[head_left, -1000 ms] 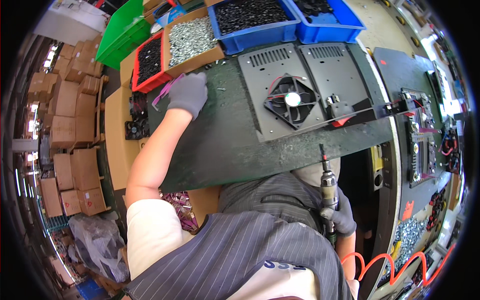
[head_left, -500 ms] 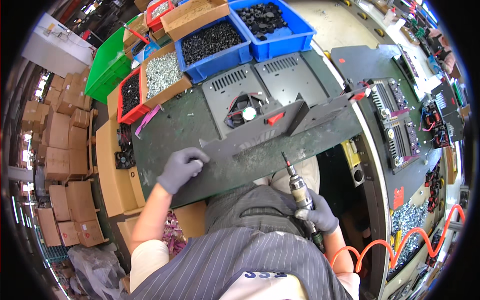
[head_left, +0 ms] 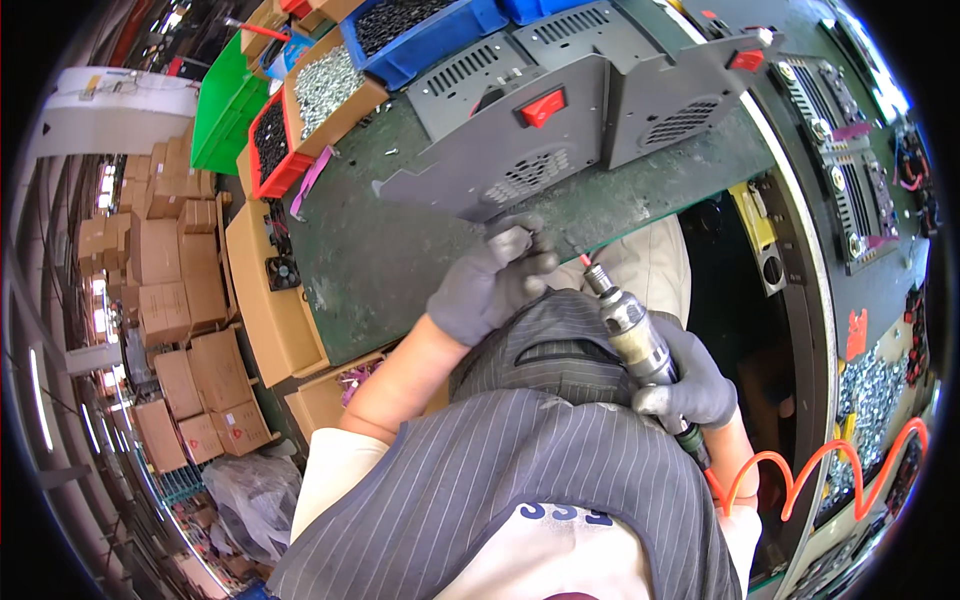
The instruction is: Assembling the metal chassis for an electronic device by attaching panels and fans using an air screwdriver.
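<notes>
In my right hand (head_left: 692,380), grey-gloved, lies a power screwdriver (head_left: 640,340) with a metal body. Its bit points away from me, up and to the left, and an orange coiled hose (head_left: 765,460) runs from its rear end. My left hand (head_left: 490,282), also gloved, is a short way left of the bit, its fingers curled in. Whatever its fingertips hold, if anything, is too small to make out. Just beyond stand two grey sheet-metal panels (head_left: 455,165) (head_left: 640,105) with vent holes, a red rocker switch (head_left: 543,108) on the left one.
Flat slotted grey plates (head_left: 465,85) lie behind the panels on the dark green bench (head_left: 360,250). Blue bins, a red bin (head_left: 272,145) and a carton of silvery screws (head_left: 325,95) line its far left. Circuit boards (head_left: 840,160) sit on the right-hand bench.
My left hand has moved right from the bench's left side to near the screwdriver's bit. The screwdriver stays in my right hand. The view has shifted, bringing the upright panels higher in the picture.
</notes>
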### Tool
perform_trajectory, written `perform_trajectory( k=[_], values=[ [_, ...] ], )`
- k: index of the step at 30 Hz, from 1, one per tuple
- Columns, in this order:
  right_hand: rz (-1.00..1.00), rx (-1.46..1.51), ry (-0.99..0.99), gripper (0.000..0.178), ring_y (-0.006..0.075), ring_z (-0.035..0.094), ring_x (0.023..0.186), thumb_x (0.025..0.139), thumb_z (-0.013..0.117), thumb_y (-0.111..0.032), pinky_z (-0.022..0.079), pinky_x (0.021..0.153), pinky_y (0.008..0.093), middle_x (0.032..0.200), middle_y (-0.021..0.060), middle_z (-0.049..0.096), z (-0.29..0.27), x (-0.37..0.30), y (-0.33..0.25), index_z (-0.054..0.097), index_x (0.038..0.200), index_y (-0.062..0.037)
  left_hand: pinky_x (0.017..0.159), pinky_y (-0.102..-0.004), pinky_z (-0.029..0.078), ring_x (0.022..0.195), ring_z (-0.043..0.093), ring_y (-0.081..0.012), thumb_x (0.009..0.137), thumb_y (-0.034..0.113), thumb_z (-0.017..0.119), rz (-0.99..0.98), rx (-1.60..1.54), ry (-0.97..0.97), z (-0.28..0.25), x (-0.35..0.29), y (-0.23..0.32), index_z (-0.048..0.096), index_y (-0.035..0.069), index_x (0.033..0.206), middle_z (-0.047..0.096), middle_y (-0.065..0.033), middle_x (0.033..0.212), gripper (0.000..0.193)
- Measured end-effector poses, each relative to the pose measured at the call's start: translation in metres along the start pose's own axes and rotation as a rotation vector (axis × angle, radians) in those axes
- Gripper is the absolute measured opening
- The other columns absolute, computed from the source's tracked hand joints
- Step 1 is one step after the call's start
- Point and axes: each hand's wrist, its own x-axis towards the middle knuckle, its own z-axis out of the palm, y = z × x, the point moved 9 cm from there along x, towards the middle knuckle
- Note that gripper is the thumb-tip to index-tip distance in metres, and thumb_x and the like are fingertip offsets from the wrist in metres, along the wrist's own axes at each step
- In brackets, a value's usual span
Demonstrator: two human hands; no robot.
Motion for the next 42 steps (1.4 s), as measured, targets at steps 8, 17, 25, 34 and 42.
perform_trajectory(
  k=[8,17,25,34,42],
  values=[
    [-0.034,0.045,0.081,0.077,0.0118,0.055,0.069,0.054,0.082,-0.03,0.044,0.065,0.0234,0.083,0.0062,0.058,-0.007,-0.016,-0.003,0.05,0.115,0.0047,0.073,-0.0312,0.051,0.089,0.058,-0.0181,0.092,0.021,0.053,-0.082,-0.219,-0.291,0.045,0.03,-0.026,0.051,0.008,0.113,0.056,-0.0075,0.104,0.025],
    [-0.148,-0.379,0.101,0.077,0.0175,0.06,0.077,0.06,0.081,-0.032,0.047,0.073,0.0305,0.086,0.0099,0.062,-0.032,-0.024,-0.018,0.048,0.122,0.0003,0.068,-0.0264,0.05,0.08,0.061,-0.0153,0.087,0.017,0.057,-0.04,0.461,-0.14,0.054,0.042,0.0,0.052,0.005,0.114,0.06,-0.0098,0.1,0.03],
    [-0.075,-0.311,0.316,0.076,0.0192,0.06,0.081,0.059,0.08,-0.035,0.046,0.078,0.0313,0.09,0.0121,0.062,-0.066,-0.014,-0.01,0.05,0.119,0.0,0.076,-0.0319,0.05,0.088,0.063,-0.0242,0.072,0.019,0.068,0.721,2.095,-0.567,0.228,-0.025,0.077,0.058,0.005,0.113,0.065,-0.0107,0.097,0.044],
    [-0.09,-0.165,0.345,0.077,0.0127,0.055,0.081,0.06,0.082,-0.032,0.044,0.079,0.0279,0.09,0.0065,0.06,-0.075,0.007,-0.009,0.049,0.12,0.0023,0.079,-0.0299,0.047,0.086,0.061,-0.0209,0.082,0.032,0.058,-0.202,2.23,-0.38,0.199,0.105,0.101,0.057,-0.004,0.111,0.064,-0.0154,0.095,0.046],
    [-0.096,-0.276,0.328,0.07,0.0118,0.051,0.081,0.062,0.08,-0.027,0.043,0.076,0.0277,0.089,0.0056,0.057,-0.078,0.017,-0.031,0.05,0.117,0.0032,0.07,-0.0285,0.046,0.077,0.057,-0.0146,0.083,0.038,0.055,-0.159,2.034,-0.513,0.199,0.115,0.097,0.062,-0.005,0.09,0.062,-0.0089,0.082,0.044]
  ],
)
